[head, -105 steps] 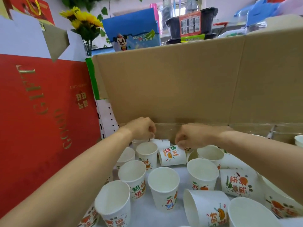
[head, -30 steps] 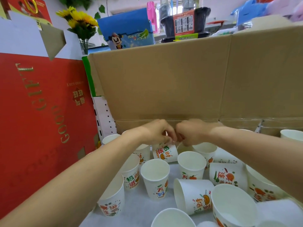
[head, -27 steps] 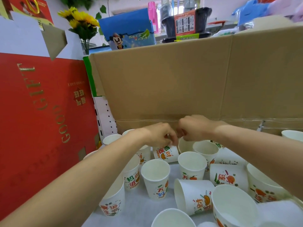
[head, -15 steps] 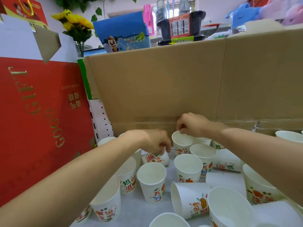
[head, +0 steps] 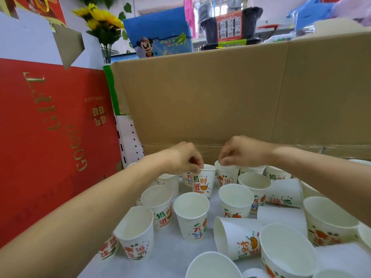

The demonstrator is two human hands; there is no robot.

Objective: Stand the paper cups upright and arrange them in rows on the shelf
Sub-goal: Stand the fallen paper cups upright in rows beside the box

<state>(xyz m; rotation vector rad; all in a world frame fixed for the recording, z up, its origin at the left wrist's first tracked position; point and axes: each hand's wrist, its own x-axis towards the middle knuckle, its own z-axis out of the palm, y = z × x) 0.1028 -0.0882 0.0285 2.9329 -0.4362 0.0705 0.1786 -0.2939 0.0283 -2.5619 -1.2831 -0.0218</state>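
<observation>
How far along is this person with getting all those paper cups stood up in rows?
Partly done. Several printed white paper cups, like the upright cup near the middle, already stand, though the rows look loose. In hand: the left hand pinches the rim of a lifted cup, and the right hand holds the rim of a back-row cup. Left: a cup lying on its side and others toppled at right.

The paper cups [head: 191, 214] are white, printed with orange fruit and red, green and blue characters. Behind them stands a plain brown cardboard box [head: 220, 97]; at the shelf's left edge, a red panel [head: 50, 137] carries gold lettering.
</observation>
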